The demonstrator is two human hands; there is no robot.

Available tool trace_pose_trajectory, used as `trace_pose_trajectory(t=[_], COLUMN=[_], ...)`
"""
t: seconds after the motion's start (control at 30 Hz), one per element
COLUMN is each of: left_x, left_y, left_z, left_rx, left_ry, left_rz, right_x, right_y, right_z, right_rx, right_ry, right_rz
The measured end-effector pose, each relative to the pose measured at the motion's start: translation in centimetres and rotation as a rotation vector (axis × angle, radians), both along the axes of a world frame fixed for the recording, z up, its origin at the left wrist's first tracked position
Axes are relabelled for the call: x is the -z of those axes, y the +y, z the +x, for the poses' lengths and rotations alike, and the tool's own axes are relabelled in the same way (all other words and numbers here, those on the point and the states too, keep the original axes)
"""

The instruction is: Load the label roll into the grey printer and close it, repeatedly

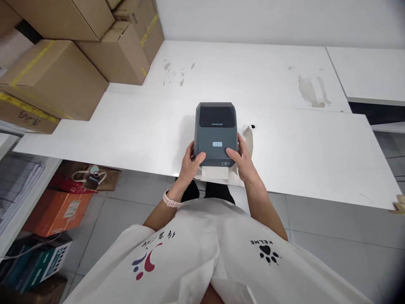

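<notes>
A dark grey label printer (216, 126) sits near the front edge of a white table (300, 143). My left hand (190, 162) grips its front left corner, thumb on top. My right hand (242, 158) grips its front right corner the same way. A white label strip (215, 172) sticks out of the printer's front slot between my hands. A strip of label paper from a small roll (249, 133) lies just right of the printer, behind my right hand.
Stacked cardboard boxes (63, 63) crowd the table's back left. A second white table (370, 71) stands at the right. Under the table on the left are an orange box (57, 211), a paper bag (95, 177) and shelving (15, 190).
</notes>
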State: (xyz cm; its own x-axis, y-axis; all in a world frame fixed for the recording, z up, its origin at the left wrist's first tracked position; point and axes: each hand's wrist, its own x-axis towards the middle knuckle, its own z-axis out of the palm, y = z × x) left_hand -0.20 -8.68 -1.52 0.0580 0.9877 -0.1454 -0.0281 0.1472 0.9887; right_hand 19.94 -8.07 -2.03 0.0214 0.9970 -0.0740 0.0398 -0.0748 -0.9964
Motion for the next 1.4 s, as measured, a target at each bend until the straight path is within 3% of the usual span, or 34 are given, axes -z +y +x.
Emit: trace_pose_trajectory(t=[0.13,0.17,0.27,0.4,0.5,0.6,0.73,0.83,0.97,1.17,1.4], left_x=[0.5,0.7,0.7,-0.5,-1.0,-0.3,0.6,0.4,-0.5,-0.8,-1.7], left_y=[-4.2,-5.1,-6.2,-5.1,-4.7,-5.1,-5.0,-3.9,-2.3,-1.6,-1.4], left_z=[0.0,0.0,0.4,0.8,0.5,-0.4,-1.7,-1.9,-0.9,-0.3,-0.5], left_rx=[-0.259,-0.260,-0.045,0.096,0.113,0.129,-0.061,-0.222,-0.119,-0.067,-0.065], left_ry=[0.202,0.211,0.051,-0.176,-0.141,-0.057,0.047,0.112,0.083,0.128,0.182], left_rz=[0.017,0.005,-0.141,-0.288,-0.226,-0.190,-0.082,0.058,0.051,0.078,0.172], right_x=[1.0,1.1,1.2,0.9,0.4,-0.2,-1.0,-1.2,-0.6,0.3,-1.6], right_y=[0.2,0.2,0.2,0.3,1.0,2.1,3.2,3.0,1.4,0.1,0.5], right_z=[0.2,0.1,-0.2,-0.4,-0.6,-0.9,-1.5,-1.5,-0.7,-0.1,-0.2], right_rx=[0.013,0.021,0.046,0.058,0.059,0.100,0.170,0.170,0.121,0.121,0.147], right_ry=[-0.044,-0.055,-0.032,-0.026,-0.110,-0.186,-0.229,-0.259,-0.275,-0.131,0.095], right_rz=[0.032,0.043,0.054,0.039,0.101,0.154,0.153,0.169,0.166,0.164,0.142])
